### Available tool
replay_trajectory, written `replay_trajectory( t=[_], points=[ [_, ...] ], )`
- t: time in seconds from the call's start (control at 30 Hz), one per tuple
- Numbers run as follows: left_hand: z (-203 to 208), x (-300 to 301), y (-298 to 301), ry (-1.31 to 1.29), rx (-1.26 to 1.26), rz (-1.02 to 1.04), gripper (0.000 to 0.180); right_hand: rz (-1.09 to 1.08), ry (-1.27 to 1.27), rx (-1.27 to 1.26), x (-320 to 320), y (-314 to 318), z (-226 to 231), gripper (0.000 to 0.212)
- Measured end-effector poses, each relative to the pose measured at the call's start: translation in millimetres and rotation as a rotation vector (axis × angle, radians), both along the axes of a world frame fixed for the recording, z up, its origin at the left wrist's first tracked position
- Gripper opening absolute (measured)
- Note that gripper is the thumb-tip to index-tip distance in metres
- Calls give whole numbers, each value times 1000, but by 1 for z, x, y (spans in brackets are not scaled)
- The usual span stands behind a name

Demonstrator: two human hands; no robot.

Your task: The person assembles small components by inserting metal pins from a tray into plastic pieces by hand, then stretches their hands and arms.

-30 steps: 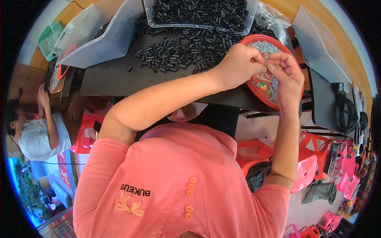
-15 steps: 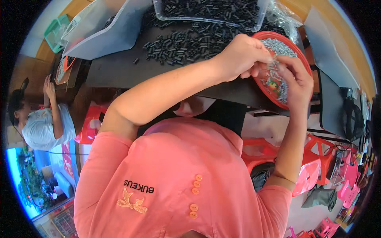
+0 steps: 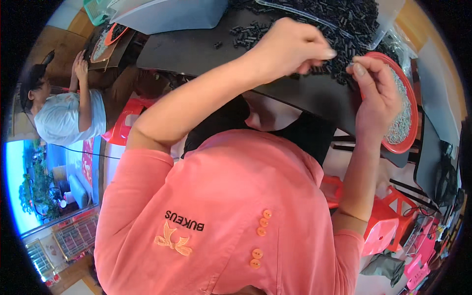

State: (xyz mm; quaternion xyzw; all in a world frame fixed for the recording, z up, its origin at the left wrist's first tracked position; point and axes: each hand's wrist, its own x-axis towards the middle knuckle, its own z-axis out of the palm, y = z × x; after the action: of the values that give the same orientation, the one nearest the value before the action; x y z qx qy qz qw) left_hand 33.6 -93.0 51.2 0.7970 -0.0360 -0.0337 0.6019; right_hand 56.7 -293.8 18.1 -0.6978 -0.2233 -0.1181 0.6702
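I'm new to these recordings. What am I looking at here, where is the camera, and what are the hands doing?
There is no machine: a person in a pink shirt works with bare hands. One fisheye camera on their head looks down, so edges bend. The left hand and right hand are raised close together over a dark table; each pinches something too small to identify. On the table lie a heap of small black parts, a clear bin of more, and a red tray of small silvery parts. Another person sits at far left.

Dark worktable (image 3: 196,46), red plastic stools (image 3: 381,231) rt, daylit window (image 3: 29,187) lower left.
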Motion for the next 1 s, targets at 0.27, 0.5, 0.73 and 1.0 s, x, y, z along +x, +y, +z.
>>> replay_trajectory(
  t=[0.27,0.5,0.73,1.0],
  points=[
    [-70,-25,16,-757,854,15,14,-4,59,-118,-21,24,-33,8],
    [-75,-27,21,-634,509,48,10,-28,-38,-208,-30,36,-44,6],
    [-52,-45,29,77,-399,30,11,39,-78,-155,-31,56,-37,6],
    [-58,-53,43,143,-632,20,18,69,-185,-284,-32,69,-30,6]
  ],
)
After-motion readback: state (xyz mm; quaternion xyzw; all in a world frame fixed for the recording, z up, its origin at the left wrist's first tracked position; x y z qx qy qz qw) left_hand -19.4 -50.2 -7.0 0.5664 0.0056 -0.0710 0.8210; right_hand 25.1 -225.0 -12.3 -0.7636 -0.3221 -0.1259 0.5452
